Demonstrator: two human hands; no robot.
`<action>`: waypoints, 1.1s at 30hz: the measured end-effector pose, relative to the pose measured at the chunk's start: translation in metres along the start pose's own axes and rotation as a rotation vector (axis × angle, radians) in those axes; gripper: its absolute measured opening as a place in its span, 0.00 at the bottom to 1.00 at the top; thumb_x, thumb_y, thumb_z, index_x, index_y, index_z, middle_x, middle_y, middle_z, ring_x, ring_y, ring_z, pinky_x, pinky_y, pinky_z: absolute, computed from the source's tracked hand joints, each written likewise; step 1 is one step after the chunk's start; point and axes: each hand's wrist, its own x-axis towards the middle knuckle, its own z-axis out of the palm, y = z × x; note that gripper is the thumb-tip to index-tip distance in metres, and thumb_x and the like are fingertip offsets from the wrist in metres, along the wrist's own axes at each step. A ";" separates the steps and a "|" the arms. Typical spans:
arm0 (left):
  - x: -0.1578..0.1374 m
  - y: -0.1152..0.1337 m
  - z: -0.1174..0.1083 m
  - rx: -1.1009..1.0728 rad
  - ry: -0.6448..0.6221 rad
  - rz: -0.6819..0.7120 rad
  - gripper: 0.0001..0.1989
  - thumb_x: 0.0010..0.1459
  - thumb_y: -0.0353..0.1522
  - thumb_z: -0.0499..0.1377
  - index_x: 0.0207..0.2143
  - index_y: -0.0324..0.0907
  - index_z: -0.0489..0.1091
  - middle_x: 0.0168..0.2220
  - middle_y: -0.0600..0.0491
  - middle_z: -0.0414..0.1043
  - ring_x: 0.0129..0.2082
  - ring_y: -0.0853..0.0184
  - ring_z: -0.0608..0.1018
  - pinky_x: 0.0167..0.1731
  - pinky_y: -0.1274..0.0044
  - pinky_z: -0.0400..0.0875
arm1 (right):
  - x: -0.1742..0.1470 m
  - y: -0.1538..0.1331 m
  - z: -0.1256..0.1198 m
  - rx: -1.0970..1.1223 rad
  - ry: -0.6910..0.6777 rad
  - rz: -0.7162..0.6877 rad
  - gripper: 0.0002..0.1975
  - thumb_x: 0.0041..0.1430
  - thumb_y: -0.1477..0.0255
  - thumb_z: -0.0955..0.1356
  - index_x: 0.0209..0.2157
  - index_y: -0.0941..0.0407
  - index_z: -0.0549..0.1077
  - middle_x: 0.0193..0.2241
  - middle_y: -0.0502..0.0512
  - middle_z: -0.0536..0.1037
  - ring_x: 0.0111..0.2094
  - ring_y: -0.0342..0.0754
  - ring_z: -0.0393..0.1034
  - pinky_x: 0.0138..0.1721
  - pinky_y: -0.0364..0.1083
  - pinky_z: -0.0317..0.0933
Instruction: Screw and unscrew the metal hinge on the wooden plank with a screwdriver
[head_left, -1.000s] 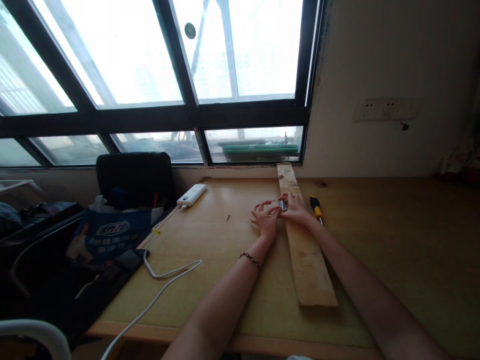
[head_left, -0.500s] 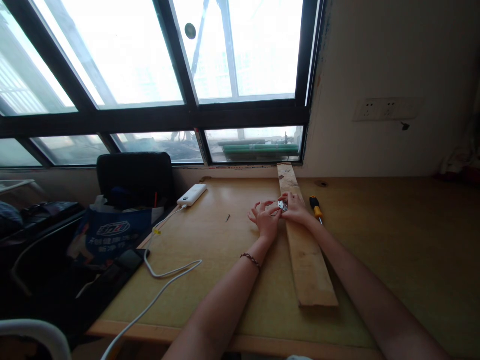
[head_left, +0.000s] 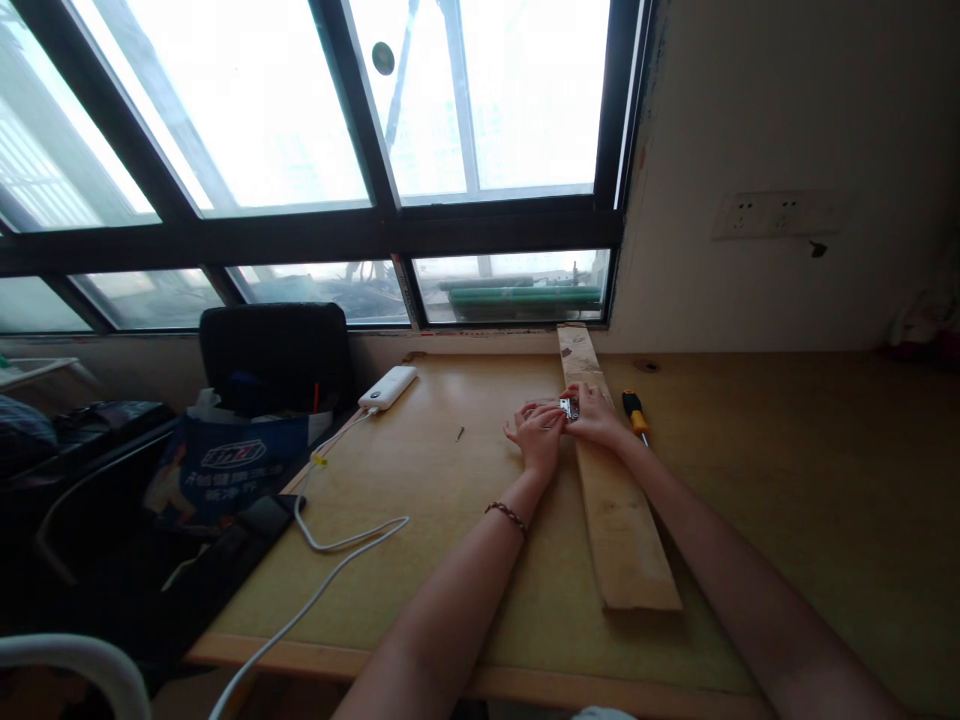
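A small silver metal hinge [head_left: 568, 408] is held over the far half of a wooden board [head_left: 628, 540], which lies lengthwise on the table. My right hand [head_left: 594, 415] grips it from the right, its fingers curled round the piece and close to the wood. From the left, my left hand [head_left: 538, 432] pinches the hinge's near edge, with the other fingers loosely bent. The fingers cover part of the metal. Just right of the board lies a screwdriver [head_left: 634, 412] with a yellow and black handle. A small screw [head_left: 460, 434] rests on the table, left of my left hand.
A white power bank [head_left: 388, 388] sits at the table's left edge, its white cable [head_left: 330, 548] running to the front. Beyond the left edge are a black chair [head_left: 276, 345] and a blue bag [head_left: 232, 465]. Window and wall stand behind the table [head_left: 450, 560].
The whole view has shifted slightly. The fingers of my left hand have drawn a little closer together at the hinge. My right hand keeps its hold.
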 end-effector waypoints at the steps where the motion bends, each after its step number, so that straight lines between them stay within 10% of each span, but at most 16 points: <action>1: 0.000 0.000 0.000 0.013 0.002 0.021 0.06 0.53 0.38 0.58 0.30 0.54 0.75 0.39 0.58 0.76 0.51 0.59 0.65 0.55 0.55 0.37 | 0.000 0.000 0.000 0.000 0.004 0.000 0.29 0.39 0.61 0.70 0.45 0.55 0.62 0.45 0.57 0.71 0.46 0.56 0.61 0.46 0.51 0.53; 33: -0.001 0.003 -0.003 0.059 -0.020 0.055 0.06 0.54 0.37 0.57 0.32 0.56 0.74 0.39 0.61 0.76 0.51 0.63 0.67 0.57 0.57 0.34 | -0.002 -0.005 0.002 -0.142 -0.031 -0.016 0.30 0.45 0.63 0.68 0.50 0.57 0.62 0.50 0.60 0.69 0.50 0.57 0.57 0.49 0.52 0.50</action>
